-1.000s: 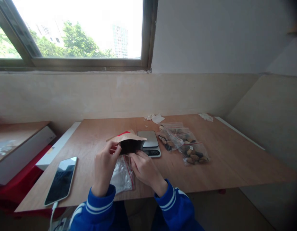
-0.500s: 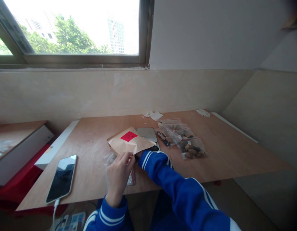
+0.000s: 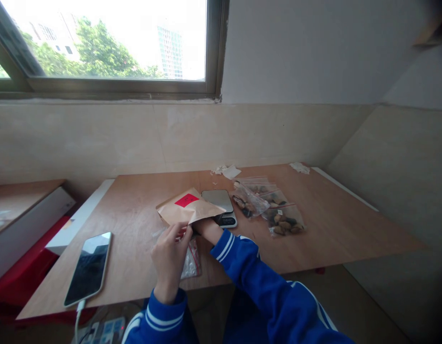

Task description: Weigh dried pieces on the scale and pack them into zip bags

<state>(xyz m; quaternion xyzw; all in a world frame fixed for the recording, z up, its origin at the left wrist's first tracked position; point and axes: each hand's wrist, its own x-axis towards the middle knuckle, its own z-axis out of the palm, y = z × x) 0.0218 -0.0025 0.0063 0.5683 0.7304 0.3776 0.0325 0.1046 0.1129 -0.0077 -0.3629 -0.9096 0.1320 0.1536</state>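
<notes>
Left hand [image 3: 168, 258] pinched tight on a crinkly brown kraft-paper pouch [image 3: 185, 210]. Right hand [image 3: 206, 229] tucked underneath, can't tell its grip, beside a flat steel scale [image 3: 217, 200].

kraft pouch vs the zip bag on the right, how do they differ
The kraft paper pouch is opaque brown with a red label; the zip bag is clear, showing brown and dark pieces. The pouch is up in the left hand and right hand; the bag lies on the table. Both are soft packets.
</notes>
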